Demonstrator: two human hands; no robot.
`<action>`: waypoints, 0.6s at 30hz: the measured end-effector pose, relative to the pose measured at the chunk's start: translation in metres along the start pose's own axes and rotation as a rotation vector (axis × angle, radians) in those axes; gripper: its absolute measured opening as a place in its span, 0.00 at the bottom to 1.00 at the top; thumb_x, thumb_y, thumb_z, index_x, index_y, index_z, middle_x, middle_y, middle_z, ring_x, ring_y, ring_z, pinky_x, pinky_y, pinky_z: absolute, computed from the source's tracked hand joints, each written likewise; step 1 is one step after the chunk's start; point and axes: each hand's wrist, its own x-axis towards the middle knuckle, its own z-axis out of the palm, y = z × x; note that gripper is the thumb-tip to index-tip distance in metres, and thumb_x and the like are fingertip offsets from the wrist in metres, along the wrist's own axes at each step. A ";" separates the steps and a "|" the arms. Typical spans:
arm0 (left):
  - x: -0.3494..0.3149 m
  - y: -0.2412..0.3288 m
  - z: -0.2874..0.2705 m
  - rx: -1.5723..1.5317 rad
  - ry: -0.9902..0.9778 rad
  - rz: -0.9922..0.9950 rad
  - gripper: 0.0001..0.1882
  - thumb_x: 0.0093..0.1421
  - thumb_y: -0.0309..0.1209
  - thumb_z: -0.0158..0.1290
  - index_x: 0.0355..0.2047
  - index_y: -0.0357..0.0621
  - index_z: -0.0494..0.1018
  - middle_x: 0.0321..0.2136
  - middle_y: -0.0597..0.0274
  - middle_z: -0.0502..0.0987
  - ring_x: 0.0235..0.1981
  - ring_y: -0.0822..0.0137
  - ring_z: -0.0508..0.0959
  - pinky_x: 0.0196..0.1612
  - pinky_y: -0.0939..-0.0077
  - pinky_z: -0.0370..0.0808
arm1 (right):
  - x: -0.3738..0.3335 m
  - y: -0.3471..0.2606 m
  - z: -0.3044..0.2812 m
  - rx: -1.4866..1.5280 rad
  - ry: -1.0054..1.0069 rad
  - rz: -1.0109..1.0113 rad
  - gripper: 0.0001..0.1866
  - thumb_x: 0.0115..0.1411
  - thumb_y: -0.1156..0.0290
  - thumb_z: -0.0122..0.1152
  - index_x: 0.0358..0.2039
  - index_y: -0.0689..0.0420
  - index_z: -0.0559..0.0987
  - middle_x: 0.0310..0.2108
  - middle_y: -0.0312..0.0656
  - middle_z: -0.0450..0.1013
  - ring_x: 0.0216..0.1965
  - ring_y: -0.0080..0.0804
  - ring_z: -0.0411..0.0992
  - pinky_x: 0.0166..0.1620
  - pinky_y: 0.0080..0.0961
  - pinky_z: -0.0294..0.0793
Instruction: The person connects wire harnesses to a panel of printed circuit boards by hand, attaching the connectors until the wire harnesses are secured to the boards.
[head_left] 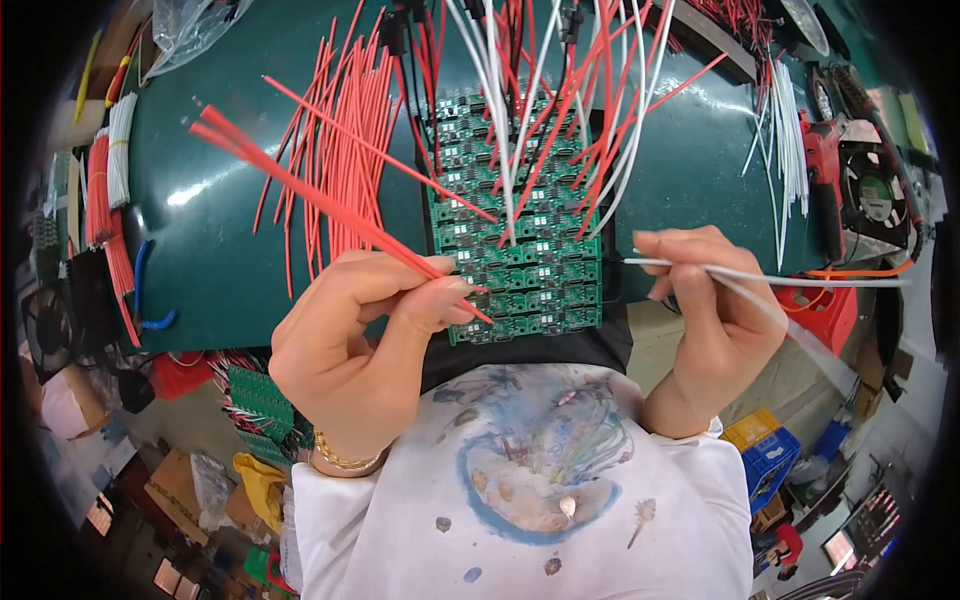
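A panel of green circuit boards [520, 300] lies at the table's near edge, with red, white and black wires standing up from its far part. My left hand [365, 345] pinches a few red wires [310, 195] over the panel's left side; their near ends stick out past my fingertips above the boards. Right of the panel, my right hand [715, 320] is closed on white wires [820, 282]. One white tip points left toward the boards, apart from them. Both hands are in the air, and neither visibly touches the panel.
A pile of loose red wires [345, 150] lies left of the panel. White wires [790, 150] lie at the right, near a red tool [825, 180] and a small fan [873, 195]. Bundled wires [100, 190] and a blue-handled tool [143, 285] lie far left. Below stands a blue crate [770, 460].
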 end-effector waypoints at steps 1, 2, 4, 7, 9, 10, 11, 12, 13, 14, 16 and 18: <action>-0.002 -0.001 -0.001 0.004 0.006 -0.001 0.06 0.50 0.13 0.59 0.27 0.29 0.73 0.25 0.49 0.79 0.23 0.69 0.79 0.26 0.80 0.76 | 0.001 0.000 0.000 -0.075 -0.084 -0.135 0.07 0.54 0.83 0.61 0.34 0.67 0.80 0.29 0.48 0.77 0.28 0.29 0.73 0.30 0.20 0.70; -0.004 -0.003 -0.002 0.016 0.005 0.020 0.06 0.49 0.13 0.60 0.27 0.29 0.74 0.25 0.50 0.79 0.23 0.69 0.79 0.26 0.80 0.76 | -0.001 -0.004 0.008 -0.052 -0.067 -0.103 0.08 0.50 0.84 0.64 0.33 0.67 0.81 0.28 0.47 0.76 0.26 0.31 0.71 0.29 0.22 0.69; -0.006 -0.004 -0.001 0.029 0.008 0.040 0.06 0.49 0.13 0.60 0.27 0.29 0.74 0.25 0.51 0.79 0.23 0.69 0.80 0.26 0.80 0.76 | 0.000 -0.001 0.023 -0.119 -0.118 -0.243 0.07 0.50 0.84 0.64 0.32 0.67 0.80 0.27 0.46 0.75 0.26 0.31 0.71 0.28 0.22 0.68; -0.006 -0.007 0.004 0.103 0.011 0.094 0.07 0.48 0.13 0.61 0.28 0.29 0.75 0.25 0.52 0.80 0.23 0.68 0.80 0.25 0.80 0.76 | 0.000 0.002 0.036 -0.232 -0.159 -0.385 0.06 0.51 0.84 0.63 0.31 0.67 0.79 0.26 0.46 0.75 0.26 0.33 0.71 0.29 0.23 0.68; -0.005 -0.011 0.007 0.034 0.019 0.125 0.07 0.48 0.13 0.61 0.28 0.29 0.75 0.25 0.52 0.80 0.23 0.67 0.80 0.25 0.80 0.76 | 0.000 0.002 0.039 -0.278 -0.187 -0.406 0.06 0.50 0.85 0.64 0.31 0.67 0.79 0.26 0.46 0.75 0.26 0.35 0.72 0.29 0.24 0.69; -0.004 -0.011 0.007 0.033 0.020 0.124 0.07 0.48 0.13 0.61 0.28 0.29 0.75 0.25 0.52 0.80 0.23 0.67 0.80 0.25 0.80 0.76 | 0.001 0.004 0.040 -0.292 -0.178 -0.422 0.08 0.46 0.86 0.65 0.30 0.66 0.79 0.25 0.45 0.75 0.25 0.36 0.71 0.27 0.25 0.69; -0.004 -0.011 0.006 0.059 0.006 0.143 0.07 0.48 0.13 0.61 0.28 0.30 0.75 0.25 0.52 0.80 0.23 0.67 0.80 0.25 0.80 0.76 | 0.001 0.005 0.040 -0.306 -0.170 -0.438 0.11 0.42 0.87 0.67 0.29 0.66 0.79 0.25 0.45 0.74 0.23 0.38 0.70 0.25 0.26 0.69; -0.004 -0.011 0.006 0.086 -0.008 0.161 0.07 0.48 0.13 0.61 0.28 0.30 0.75 0.25 0.51 0.80 0.23 0.67 0.80 0.25 0.80 0.76 | 0.001 0.005 0.040 -0.306 -0.171 -0.438 0.11 0.42 0.87 0.67 0.29 0.66 0.79 0.25 0.45 0.74 0.23 0.38 0.70 0.25 0.26 0.69; -0.004 -0.012 0.006 0.084 -0.007 0.159 0.07 0.48 0.13 0.61 0.28 0.30 0.75 0.25 0.51 0.80 0.23 0.67 0.80 0.25 0.80 0.76 | 0.001 0.004 0.040 -0.307 -0.176 -0.424 0.11 0.43 0.86 0.67 0.29 0.66 0.79 0.25 0.45 0.74 0.23 0.38 0.70 0.25 0.26 0.69; -0.004 -0.012 0.006 0.088 0.001 0.158 0.07 0.48 0.13 0.61 0.27 0.30 0.75 0.25 0.52 0.80 0.23 0.67 0.80 0.25 0.80 0.76 | 0.001 0.004 0.041 -0.307 -0.181 -0.410 0.10 0.43 0.86 0.67 0.29 0.65 0.79 0.25 0.45 0.74 0.23 0.38 0.70 0.25 0.26 0.69; -0.003 -0.013 0.006 0.092 0.007 0.156 0.07 0.48 0.13 0.61 0.27 0.30 0.75 0.25 0.52 0.80 0.23 0.67 0.80 0.25 0.80 0.75 | 0.002 0.006 0.041 -0.305 -0.188 -0.426 0.10 0.43 0.86 0.67 0.29 0.65 0.79 0.25 0.45 0.74 0.23 0.38 0.70 0.25 0.26 0.69; -0.003 -0.013 0.004 0.138 -0.013 0.182 0.07 0.48 0.13 0.61 0.27 0.30 0.75 0.24 0.52 0.80 0.22 0.67 0.79 0.24 0.80 0.75 | 0.003 0.006 0.040 -0.302 -0.191 -0.441 0.10 0.43 0.86 0.67 0.29 0.65 0.79 0.25 0.45 0.74 0.23 0.38 0.70 0.25 0.26 0.69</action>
